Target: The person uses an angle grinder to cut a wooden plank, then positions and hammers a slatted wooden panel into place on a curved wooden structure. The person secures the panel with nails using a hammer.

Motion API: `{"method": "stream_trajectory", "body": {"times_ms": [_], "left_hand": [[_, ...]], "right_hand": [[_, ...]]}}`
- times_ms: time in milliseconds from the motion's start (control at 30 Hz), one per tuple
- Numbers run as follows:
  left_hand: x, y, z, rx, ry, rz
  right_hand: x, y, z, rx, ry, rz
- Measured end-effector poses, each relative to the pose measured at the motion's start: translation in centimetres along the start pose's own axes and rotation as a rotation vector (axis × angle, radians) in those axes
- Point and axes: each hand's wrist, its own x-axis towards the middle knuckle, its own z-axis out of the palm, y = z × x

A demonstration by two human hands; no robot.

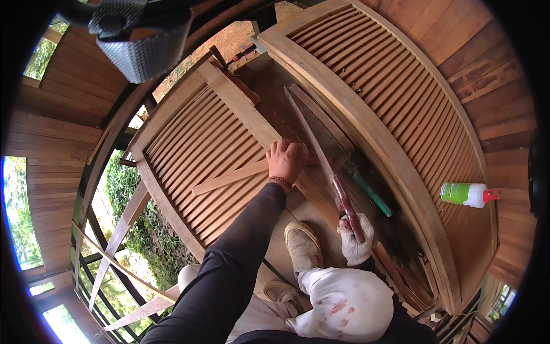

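Observation:
My right hand (356, 236), in a white knit glove, is closed round the reddish-brown handle (346, 206) of a handsaw. The saw's long blade (314, 135) points away from me, tapering to its tip, just right of my left hand. My bare left hand (286, 161), with a beaded bracelet at the wrist, presses down with bent fingers on a wooden strip (232, 176). That strip lies slantwise across a louvered wooden panel (240, 106), its right end under the hand at the panel's edge rail. My shoe (302, 246) rests close to that rail.
A second, larger louvered panel (395, 74) stands along the right, with a white-and-green bottle (463, 195) with a red cap on it. Between the panels lie a green-handled tool (372, 195) and loose wood pieces (323, 117). A grey strap (140, 51) hangs at upper left.

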Motion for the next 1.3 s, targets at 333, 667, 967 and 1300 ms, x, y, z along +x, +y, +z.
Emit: {"method": "stream_trajectory", "body": {"times_ms": [333,667,967,1300], "left_hand": [[0.1,0.7,0.9,0.018,-0.034,-0.215],[0.6,1.3,1.4,0.213,-0.027,-0.218],[1.0,1.9,1.3,0.213,-0.116,-0.235],[1.3,2.0,1.1,0.226,-0.171,-0.301]], "right_hand": [[-0.6,-0.3,-0.5,-0.303,-0.093,-0.168],[-1.6,-2.1,-1.8,-0.455,-0.173,-0.149],[-2.3,-1.1,-3.0,-0.414,-0.206,-0.093],[-1.2,-3.7,-2.8,-0.511,-0.256,-0.051]]}}
